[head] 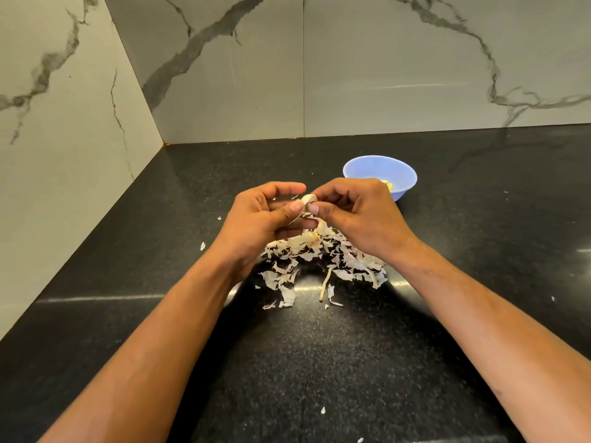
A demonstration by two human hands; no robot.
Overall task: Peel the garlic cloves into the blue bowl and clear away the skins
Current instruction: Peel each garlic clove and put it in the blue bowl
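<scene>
Left hand (265, 215) and right hand (355, 212) both pinch one small pale garlic clove (308, 198) above a heap of papery white skins (323, 260). The round blue plastic bowl (401, 169) sits just behind on the speckled black stone counter (319, 362).

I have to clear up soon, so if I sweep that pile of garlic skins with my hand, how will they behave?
The garlic skins look thin and curled, so probably very light and floppy. They lie as loose flakes on the counter, with strays around, so some will likely scatter or cling to your hand.

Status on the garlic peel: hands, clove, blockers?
Left hand and right hand both pinch one clove. Blue bowl behind right hand. Skins piled below, uncleared.
</scene>
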